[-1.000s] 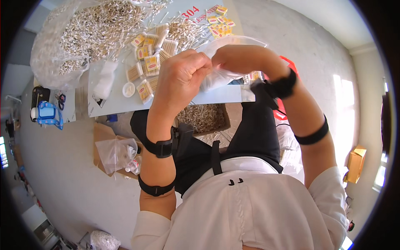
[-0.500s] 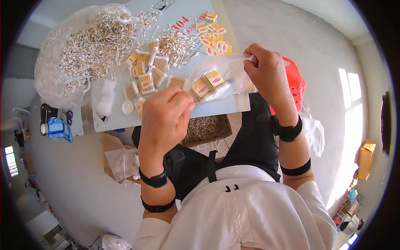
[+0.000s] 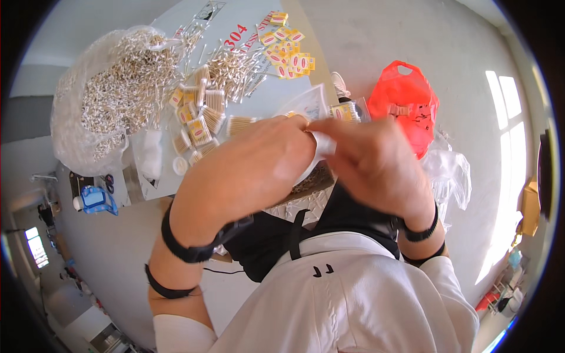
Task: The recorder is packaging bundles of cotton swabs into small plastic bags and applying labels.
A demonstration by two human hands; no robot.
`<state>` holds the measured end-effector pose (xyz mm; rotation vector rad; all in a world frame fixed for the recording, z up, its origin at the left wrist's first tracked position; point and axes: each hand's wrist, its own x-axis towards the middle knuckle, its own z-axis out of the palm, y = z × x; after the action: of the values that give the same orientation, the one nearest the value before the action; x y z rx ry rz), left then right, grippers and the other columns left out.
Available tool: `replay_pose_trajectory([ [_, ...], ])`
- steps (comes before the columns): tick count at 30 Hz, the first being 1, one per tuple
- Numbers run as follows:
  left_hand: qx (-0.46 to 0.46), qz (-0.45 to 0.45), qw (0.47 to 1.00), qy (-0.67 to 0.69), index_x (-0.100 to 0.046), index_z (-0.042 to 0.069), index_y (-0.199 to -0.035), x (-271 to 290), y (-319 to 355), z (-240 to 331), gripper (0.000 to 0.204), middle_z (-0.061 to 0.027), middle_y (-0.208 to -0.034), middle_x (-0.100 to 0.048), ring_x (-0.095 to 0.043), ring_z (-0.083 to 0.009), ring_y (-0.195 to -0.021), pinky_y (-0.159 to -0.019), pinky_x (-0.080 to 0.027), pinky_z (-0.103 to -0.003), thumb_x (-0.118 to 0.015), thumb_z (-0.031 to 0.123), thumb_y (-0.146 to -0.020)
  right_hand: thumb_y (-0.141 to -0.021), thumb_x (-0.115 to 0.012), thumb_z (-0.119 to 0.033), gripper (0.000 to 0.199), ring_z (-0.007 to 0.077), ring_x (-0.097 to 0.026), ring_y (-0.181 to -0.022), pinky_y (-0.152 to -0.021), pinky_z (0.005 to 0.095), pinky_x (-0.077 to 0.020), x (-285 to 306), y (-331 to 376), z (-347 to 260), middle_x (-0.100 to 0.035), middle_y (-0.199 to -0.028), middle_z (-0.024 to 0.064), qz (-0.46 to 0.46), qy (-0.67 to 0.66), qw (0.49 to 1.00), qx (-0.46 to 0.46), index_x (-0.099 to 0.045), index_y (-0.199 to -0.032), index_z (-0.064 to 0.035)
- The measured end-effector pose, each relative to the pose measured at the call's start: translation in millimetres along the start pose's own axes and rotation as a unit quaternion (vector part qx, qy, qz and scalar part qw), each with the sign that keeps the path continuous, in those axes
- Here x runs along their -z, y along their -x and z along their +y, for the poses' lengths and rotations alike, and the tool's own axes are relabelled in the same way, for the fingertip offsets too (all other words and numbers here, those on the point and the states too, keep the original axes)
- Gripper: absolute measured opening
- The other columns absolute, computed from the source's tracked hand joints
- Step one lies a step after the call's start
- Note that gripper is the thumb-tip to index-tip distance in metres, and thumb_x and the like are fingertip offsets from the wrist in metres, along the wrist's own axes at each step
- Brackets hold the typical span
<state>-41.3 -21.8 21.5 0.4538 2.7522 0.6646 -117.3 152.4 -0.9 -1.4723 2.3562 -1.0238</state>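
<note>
My left hand (image 3: 268, 156) is closed on a clear plastic bag (image 3: 313, 101), its wrist bent inward so that it covers most of the bag. Against its fingertips comes my right hand (image 3: 374, 165), slightly blurred, with index finger and thumb at the bag's edge. A sliver of yellow shows inside the bag; its other contents are hidden. Left of the hands lie several cotton swab bundles (image 3: 200, 130), some with yellow labels. Beyond them spreads a heap of loose cotton swabs (image 3: 234, 69). Another yellow-labelled swab pack (image 3: 345, 112) sits at the table's right edge.
A large clear sack of swabs (image 3: 120, 88) fills the table's left side. Yellow label cards (image 3: 289, 56) are scattered at the far right. A red plastic bag (image 3: 395, 85) stands beyond the table's right edge. A blue bottle (image 3: 97, 200) and scissors (image 3: 109, 183) lie at left.
Both hands have come together, the left moving right across the bag and the right moving down and inward. The labelled packs seen inside the bag are now mostly covered. The view has shifted slightly.
</note>
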Motion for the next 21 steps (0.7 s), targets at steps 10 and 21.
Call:
replay_pose_trajectory([
  [10,0.079,-0.224,0.968,-0.077,-0.061,-0.003,-0.084,-70.3,-58.4,-57.6,0.013,-0.0231,-0.084,-0.060,-0.060,-0.0343,-0.085,-0.075,-0.048,-0.038,-0.053,0.006,-0.078,-0.069,-0.058,-0.006,0.010,0.0295,-0.062,-0.056,-0.047,0.0376,-0.0485,-68.9,32.8,-1.1,-0.057,-0.058,0.0111,-0.094,-0.121,0.983,0.103,-0.054,-0.077,-0.0017],
  [21,0.045,-0.145,0.988,-0.003,-0.052,0.001,-0.084,-102.7,-64.2,-85.6,0.027,-0.0182,-0.077,-0.054,-0.054,-0.0344,-0.072,-0.066,-0.043,-0.041,-0.041,0.024,-0.094,-0.070,-0.058,-0.009,0.011,0.0317,-0.062,-0.060,-0.052,0.0389,-0.0498,-79.9,30.1,7.8,-0.058,-0.060,0.0141,-0.080,-0.215,0.958,0.172,-0.056,-0.071,0.0016],
])
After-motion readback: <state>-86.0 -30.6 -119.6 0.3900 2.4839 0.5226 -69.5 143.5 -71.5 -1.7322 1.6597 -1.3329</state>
